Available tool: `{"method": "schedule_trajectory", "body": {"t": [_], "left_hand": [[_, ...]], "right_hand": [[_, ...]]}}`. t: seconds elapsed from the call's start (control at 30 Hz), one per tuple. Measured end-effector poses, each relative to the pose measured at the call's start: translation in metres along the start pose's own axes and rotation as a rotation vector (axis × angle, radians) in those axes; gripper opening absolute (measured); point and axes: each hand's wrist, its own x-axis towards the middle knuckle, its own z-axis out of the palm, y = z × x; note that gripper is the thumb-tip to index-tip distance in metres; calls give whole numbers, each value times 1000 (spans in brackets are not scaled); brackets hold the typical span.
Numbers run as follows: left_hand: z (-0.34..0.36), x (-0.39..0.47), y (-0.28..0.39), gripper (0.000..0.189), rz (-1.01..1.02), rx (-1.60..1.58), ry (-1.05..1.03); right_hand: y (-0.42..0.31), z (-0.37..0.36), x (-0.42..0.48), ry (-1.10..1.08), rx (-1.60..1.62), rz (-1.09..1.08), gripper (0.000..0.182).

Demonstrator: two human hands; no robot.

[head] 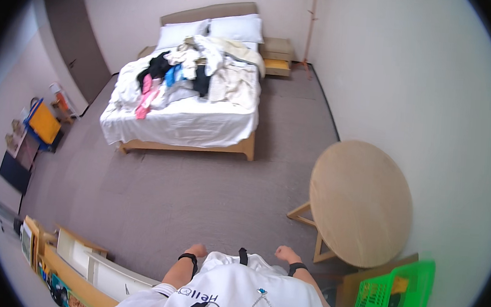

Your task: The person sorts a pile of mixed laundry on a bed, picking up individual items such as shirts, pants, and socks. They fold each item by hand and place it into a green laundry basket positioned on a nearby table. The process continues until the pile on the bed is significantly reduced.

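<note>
My left hand (197,249) hangs low beside the white shirt, its fingers curled and partly hidden; whether it holds anything cannot be made out. On the other side my right hand (288,254) is loosely curled, with no object visible in it. Both wrists wear black bands. Across the floor stands a bed (178,126) with a white sheet and white pillows (236,27). A heap of clothes lies on it: black garments (157,66), a pink garment (144,98), a blue garment (172,75) and a cream knitted piece (233,85).
A round wooden table (360,203) stands at right above a green plastic basket (409,296). At lower left a cabinet has open white drawers (119,275). A nightstand (276,47) with its lower drawer out and a coat rack (310,28) stand beyond; a yellow-and-blue cart (44,122) is at left.
</note>
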Motion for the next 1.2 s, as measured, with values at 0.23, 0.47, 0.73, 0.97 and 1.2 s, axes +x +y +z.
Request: {"method": "schedule_trajectory", "body": {"t": [0.23,0.47,0.73,0.97,1.2], "left_hand": [[-48,4,-23,29,60,-447,322],[-77,21,-62,35,-148,-828,24],[-247,93,-98,29,-295,-991,214],[-348,173,-142,27,-92,-888,469],[-426,187,-229,41,-288,-771,196]], "right_hand": [[-136,-52,106,-93,26,-227,21],[-214,-106,234,-388,-105,-166,21],[-327,-158,409,-205,-224,-345,21],[-447,-177,478,-563,98,-301,18],[-550,-215,574,-493,170,-123,20]]}}
